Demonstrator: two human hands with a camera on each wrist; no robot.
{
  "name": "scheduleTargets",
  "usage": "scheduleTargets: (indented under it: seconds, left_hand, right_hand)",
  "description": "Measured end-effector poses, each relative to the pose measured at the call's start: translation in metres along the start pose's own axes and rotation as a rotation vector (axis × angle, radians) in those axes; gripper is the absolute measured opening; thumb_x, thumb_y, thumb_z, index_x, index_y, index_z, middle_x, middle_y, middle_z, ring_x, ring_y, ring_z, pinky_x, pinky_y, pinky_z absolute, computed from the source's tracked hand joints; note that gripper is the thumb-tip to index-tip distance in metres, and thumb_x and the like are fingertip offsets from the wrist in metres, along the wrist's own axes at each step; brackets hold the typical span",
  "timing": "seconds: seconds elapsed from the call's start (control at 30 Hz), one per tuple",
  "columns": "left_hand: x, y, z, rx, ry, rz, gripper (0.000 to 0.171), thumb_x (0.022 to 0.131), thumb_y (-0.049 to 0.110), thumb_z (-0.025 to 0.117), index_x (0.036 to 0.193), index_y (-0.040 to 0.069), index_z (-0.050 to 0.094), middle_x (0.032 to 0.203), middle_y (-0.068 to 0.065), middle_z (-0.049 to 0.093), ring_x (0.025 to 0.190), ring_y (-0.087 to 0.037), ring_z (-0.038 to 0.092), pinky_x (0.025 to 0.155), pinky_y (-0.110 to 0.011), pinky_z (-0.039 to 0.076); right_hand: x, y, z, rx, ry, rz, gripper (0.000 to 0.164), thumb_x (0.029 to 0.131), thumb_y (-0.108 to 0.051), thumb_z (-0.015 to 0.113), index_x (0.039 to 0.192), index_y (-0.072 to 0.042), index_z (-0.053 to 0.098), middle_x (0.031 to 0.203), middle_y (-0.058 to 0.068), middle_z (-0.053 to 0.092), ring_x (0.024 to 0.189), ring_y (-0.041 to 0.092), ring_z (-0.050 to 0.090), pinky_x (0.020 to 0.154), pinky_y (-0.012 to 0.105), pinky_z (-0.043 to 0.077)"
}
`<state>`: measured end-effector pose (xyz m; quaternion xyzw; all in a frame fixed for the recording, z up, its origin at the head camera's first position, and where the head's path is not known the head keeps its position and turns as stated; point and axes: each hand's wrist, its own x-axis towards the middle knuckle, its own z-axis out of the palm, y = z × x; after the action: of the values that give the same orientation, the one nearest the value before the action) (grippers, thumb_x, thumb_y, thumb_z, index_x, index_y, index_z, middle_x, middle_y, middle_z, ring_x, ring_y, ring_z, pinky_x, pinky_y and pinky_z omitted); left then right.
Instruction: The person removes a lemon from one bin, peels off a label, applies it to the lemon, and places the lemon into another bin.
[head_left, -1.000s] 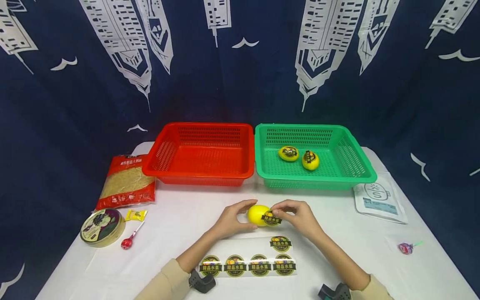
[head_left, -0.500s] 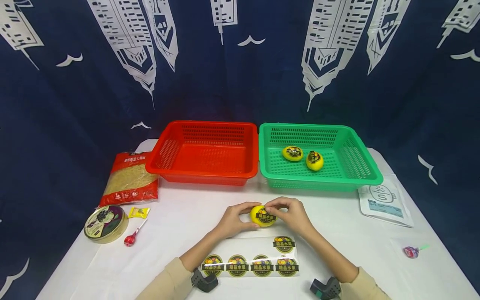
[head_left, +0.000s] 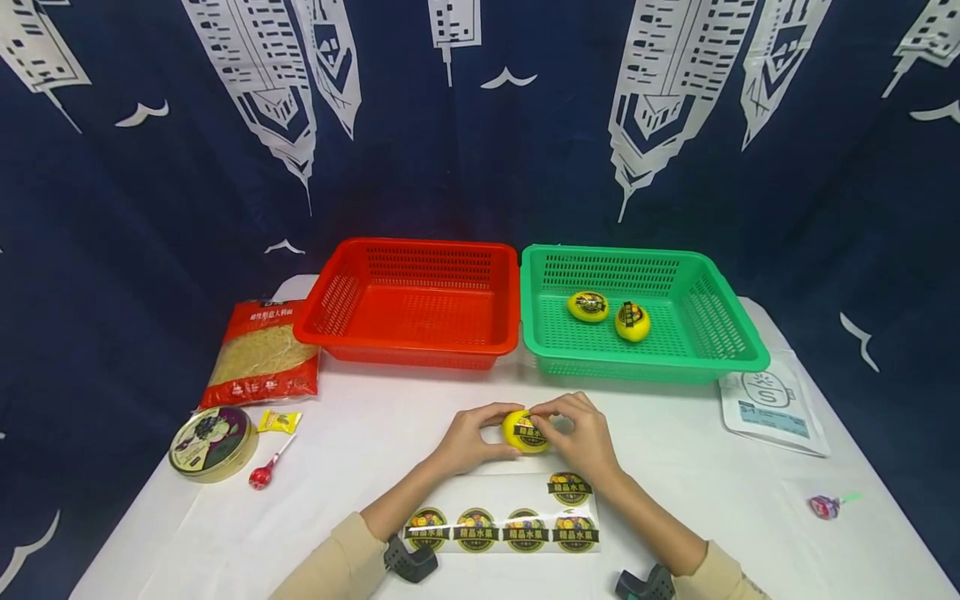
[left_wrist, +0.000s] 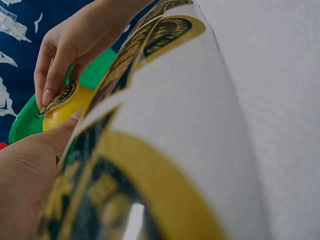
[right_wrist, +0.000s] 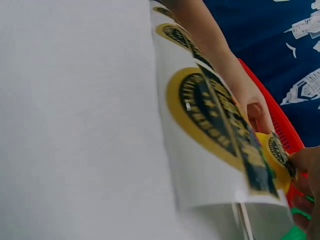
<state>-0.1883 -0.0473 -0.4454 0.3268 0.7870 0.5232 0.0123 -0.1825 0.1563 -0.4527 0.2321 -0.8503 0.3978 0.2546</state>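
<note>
A yellow lemon [head_left: 513,427] is held at the table's middle, in front of the baskets. My left hand [head_left: 467,443] grips it from the left, fingers at the top and thumb at the lower side. A round black-and-gold fruit sticker [head_left: 529,432] lies against its face. From the right, my right hand [head_left: 588,435] pinches the sticker's edge between thumb and finger. In the right wrist view the sticker [right_wrist: 277,149] follows the lemon's curve up to the right thumb. Just below the hands is a clear sheet [head_left: 495,492] with several more such stickers.
A red basket [head_left: 408,340] and a green basket [head_left: 637,364] stand behind, two stickered lemons [head_left: 632,330] in the green one. On the left are a pasta bag [head_left: 258,358], round tin [head_left: 212,442], yellow candy [head_left: 279,421] and red lollipop [head_left: 261,477]. A white pouch [head_left: 772,404] and another lollipop [head_left: 823,506] are right.
The sticker, which stuck out past the lemon's right side, now lies over its face. My right hand has come in closer to the lemon. My left hand keeps its grip.
</note>
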Motion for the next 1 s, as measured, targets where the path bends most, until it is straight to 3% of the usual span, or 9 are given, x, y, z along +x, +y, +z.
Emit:
scheduleTargets:
  seconds: [0.13, 0.27, 0.43, 0.73, 1.0]
  left_hand:
    - [0.000, -0.002, 0.001, 0.002, 0.010, -0.005, 0.056, 0.067, 0.003, 0.080, 0.119, -0.003, 0.058, 0.118, -0.016, 0.060, 0.104, -0.030, 0.060, 0.091, -0.037, 0.047]
    - [0.000, -0.004, 0.002, -0.004, 0.006, -0.007, 0.057, 0.067, 0.003, 0.081, 0.119, -0.003, 0.058, 0.118, -0.016, 0.060, 0.104, -0.029, 0.060, 0.091, -0.037, 0.047]
    - [0.000, -0.007, 0.003, -0.005, 0.011, -0.002, 0.057, 0.067, 0.003, 0.081, 0.119, -0.002, 0.058, 0.118, -0.016, 0.060, 0.103, -0.028, 0.060, 0.091, -0.038, 0.047]
    - [0.002, -0.010, 0.003, -0.015, 0.008, 0.016, 0.057, 0.067, 0.004, 0.081, 0.119, -0.004, 0.057, 0.118, -0.018, 0.060, 0.103, -0.029, 0.060, 0.089, -0.038, 0.048]
    - [0.000, -0.009, 0.003, -0.005, 0.017, -0.001, 0.056, 0.066, 0.003, 0.081, 0.117, -0.004, 0.059, 0.116, -0.016, 0.061, 0.102, -0.029, 0.061, 0.089, -0.037, 0.048]
  right_hand:
    - [-0.004, -0.001, -0.001, -0.036, 0.016, -0.013, 0.019, 0.076, -0.017, 0.076, 0.094, -0.012, 0.073, 0.090, -0.004, 0.065, 0.086, 0.013, 0.055, 0.073, 0.027, 0.047]
    - [-0.010, 0.003, -0.004, 0.059, -0.020, -0.005, 0.031, 0.076, -0.015, 0.076, 0.106, -0.011, 0.070, 0.103, 0.000, 0.065, 0.098, 0.018, 0.060, 0.088, 0.027, 0.047]
    - [-0.015, 0.008, -0.005, 0.151, -0.112, -0.007, 0.038, 0.075, -0.017, 0.078, 0.111, -0.011, 0.068, 0.113, 0.003, 0.064, 0.105, 0.021, 0.059, 0.096, 0.025, 0.042]
    - [-0.019, 0.012, -0.001, 0.163, -0.119, 0.005, 0.038, 0.073, -0.019, 0.079, 0.109, -0.010, 0.069, 0.113, 0.004, 0.063, 0.107, 0.022, 0.058, 0.095, 0.022, 0.042]
    - [-0.022, 0.016, 0.004, 0.254, -0.165, 0.017, 0.040, 0.073, -0.012, 0.078, 0.111, -0.007, 0.065, 0.116, 0.010, 0.062, 0.108, 0.025, 0.057, 0.083, 0.022, 0.050]
